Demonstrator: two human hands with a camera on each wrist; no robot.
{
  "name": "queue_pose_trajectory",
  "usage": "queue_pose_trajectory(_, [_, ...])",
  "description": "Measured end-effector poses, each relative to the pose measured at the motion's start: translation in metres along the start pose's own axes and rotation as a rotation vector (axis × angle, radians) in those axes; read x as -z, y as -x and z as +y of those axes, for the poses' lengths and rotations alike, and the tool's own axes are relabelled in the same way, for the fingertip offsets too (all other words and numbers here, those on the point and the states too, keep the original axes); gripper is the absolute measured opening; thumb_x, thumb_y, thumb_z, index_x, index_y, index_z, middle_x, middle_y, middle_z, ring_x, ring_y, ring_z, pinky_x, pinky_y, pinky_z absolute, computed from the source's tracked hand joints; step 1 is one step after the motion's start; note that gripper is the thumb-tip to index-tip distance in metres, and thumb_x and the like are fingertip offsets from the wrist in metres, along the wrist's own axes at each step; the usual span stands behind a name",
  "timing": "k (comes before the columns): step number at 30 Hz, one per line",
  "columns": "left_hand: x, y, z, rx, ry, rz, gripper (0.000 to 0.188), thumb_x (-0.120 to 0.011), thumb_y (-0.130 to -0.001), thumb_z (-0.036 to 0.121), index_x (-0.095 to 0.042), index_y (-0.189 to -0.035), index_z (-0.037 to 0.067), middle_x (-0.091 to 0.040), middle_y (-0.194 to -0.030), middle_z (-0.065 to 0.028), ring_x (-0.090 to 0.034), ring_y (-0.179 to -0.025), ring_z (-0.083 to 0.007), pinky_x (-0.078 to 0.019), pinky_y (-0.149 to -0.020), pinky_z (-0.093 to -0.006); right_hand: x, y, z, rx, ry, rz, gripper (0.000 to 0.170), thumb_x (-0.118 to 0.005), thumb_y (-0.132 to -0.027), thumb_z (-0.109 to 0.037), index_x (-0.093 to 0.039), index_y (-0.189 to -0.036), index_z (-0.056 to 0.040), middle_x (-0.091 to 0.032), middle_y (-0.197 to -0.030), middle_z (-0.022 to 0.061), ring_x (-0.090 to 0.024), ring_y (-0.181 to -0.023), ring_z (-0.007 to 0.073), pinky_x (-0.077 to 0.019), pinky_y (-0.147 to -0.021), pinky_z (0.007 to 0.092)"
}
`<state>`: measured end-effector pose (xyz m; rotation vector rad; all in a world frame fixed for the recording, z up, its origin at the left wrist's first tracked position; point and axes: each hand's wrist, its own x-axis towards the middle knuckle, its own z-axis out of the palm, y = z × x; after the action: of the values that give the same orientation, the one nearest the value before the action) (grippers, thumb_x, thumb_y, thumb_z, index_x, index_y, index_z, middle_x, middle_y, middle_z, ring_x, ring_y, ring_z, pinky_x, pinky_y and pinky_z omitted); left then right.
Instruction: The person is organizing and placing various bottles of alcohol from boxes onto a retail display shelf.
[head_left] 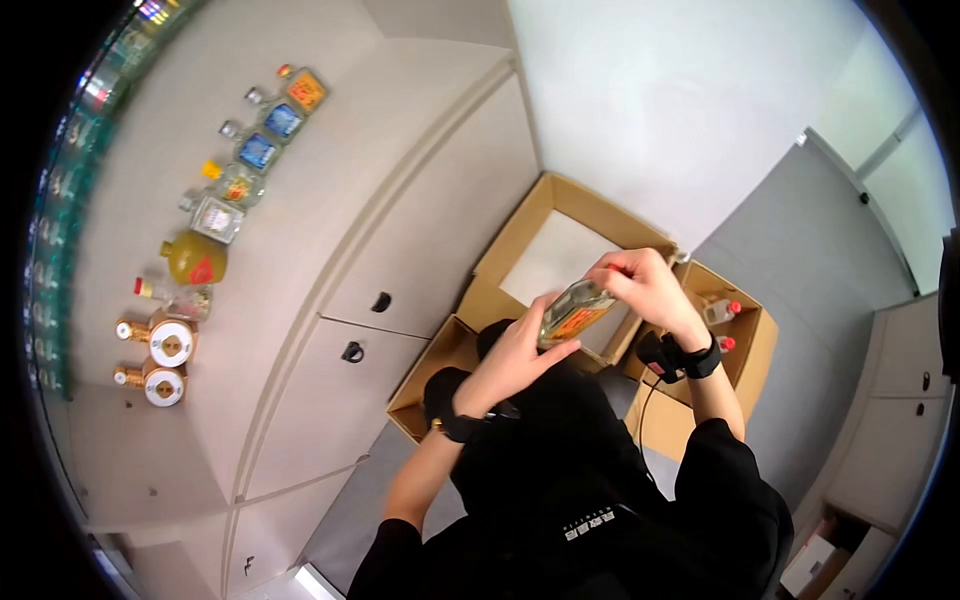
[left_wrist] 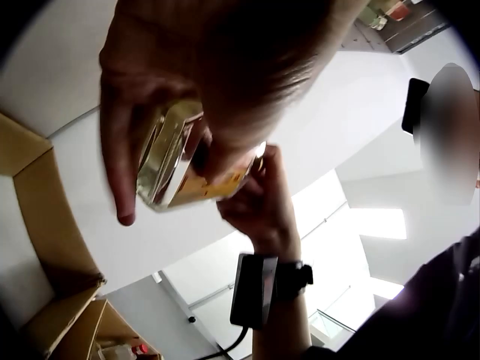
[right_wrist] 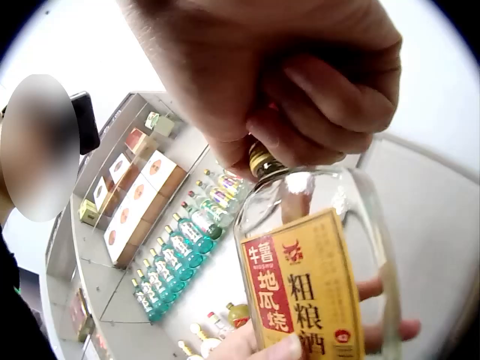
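Observation:
A clear, flat-sided glass liquor bottle with a yellow and red label is held tilted between both hands, above the person's lap. My left hand grips the base end of its body, thumb along one side. At the neck, my right hand curls its fingers round the red cap, hiding most of it. In the right wrist view the label faces the camera, and the neck disappears into the right fist. The left wrist view shows the bottle's thick glass base between the left fingers and thumb.
A large open cardboard box with a white sheet inside stands ahead. Right of it, a smaller box contains red-capped bottles. Another open carton sits by the left knee. Assorted bottles line the counter above the cabinets.

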<state>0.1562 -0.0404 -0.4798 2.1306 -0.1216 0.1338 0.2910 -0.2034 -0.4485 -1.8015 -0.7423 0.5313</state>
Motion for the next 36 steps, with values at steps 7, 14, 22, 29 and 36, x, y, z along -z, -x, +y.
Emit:
queue_pose_trajectory(7, [0.008,0.024,-0.011,0.36,0.438,0.082,0.042,-0.058,-0.088,0.023,-0.039,-0.116,-0.001,-0.061,-0.087,-0.0105,-0.06,-0.055,-0.0135,-0.0467,-0.046,-0.0223,-0.042,-0.022,0.004,0.075,-0.295,-0.061,0.024,-0.05,-0.091,-0.017,-0.061,-0.102,0.0009,-0.059,-0.069,0.0002,-0.049,-0.06,0.0049,-0.0419,-0.061,0.0207])
queue_pose_trajectory(14, [0.021,0.025,-0.004,0.411,0.78,0.165,0.038,-0.043,-0.095,0.032,-0.037,-0.117,0.002,-0.057,-0.098,-0.0115,-0.062,-0.061,-0.0187,-0.0479,-0.05,-0.0229,-0.05,-0.01,0.007,-0.009,-0.407,0.016,0.026,-0.048,-0.091,-0.015,-0.054,-0.114,-0.005,-0.05,-0.071,-0.0029,-0.043,-0.064,0.0038,-0.0376,-0.06,0.0186])
queue_pose_trajectory(22, [0.039,0.025,-0.003,0.366,0.932,0.168,0.037,-0.038,-0.097,0.032,-0.038,-0.121,0.003,-0.057,-0.105,-0.0134,-0.061,-0.066,-0.0217,-0.0479,-0.055,-0.0269,-0.069,0.008,-0.007,0.054,-0.293,-0.123,0.045,-0.06,-0.083,-0.012,-0.043,-0.124,-0.0029,-0.055,-0.099,0.007,-0.056,-0.083,0.0138,-0.0464,-0.073,0.0266])
queue_pose_trajectory(29, [0.043,0.031,-0.004,0.334,0.883,0.046,0.048,-0.041,-0.096,0.027,-0.021,-0.133,0.004,-0.051,-0.114,-0.0142,-0.062,-0.08,-0.0224,-0.0507,-0.068,-0.0294,-0.083,0.009,-0.007,0.153,-0.179,-0.059,0.057,-0.067,-0.079,-0.02,-0.039,-0.124,0.0011,-0.059,-0.098,0.0134,-0.059,-0.077,0.0181,-0.0482,-0.068,0.0297])
queue_pose_trajectory(36, [0.031,0.037,-0.001,0.208,0.241,0.004,0.056,-0.044,-0.093,0.007,-0.01,-0.136,0.0,-0.046,-0.117,-0.014,-0.057,-0.089,-0.0174,-0.0476,-0.08,-0.0298,-0.09,0.012,-0.016,0.079,-0.212,-0.085,0.068,-0.072,-0.074,-0.028,-0.038,-0.121,0.0079,-0.06,-0.096,0.0189,-0.06,-0.084,0.0231,-0.0479,-0.075,0.033])
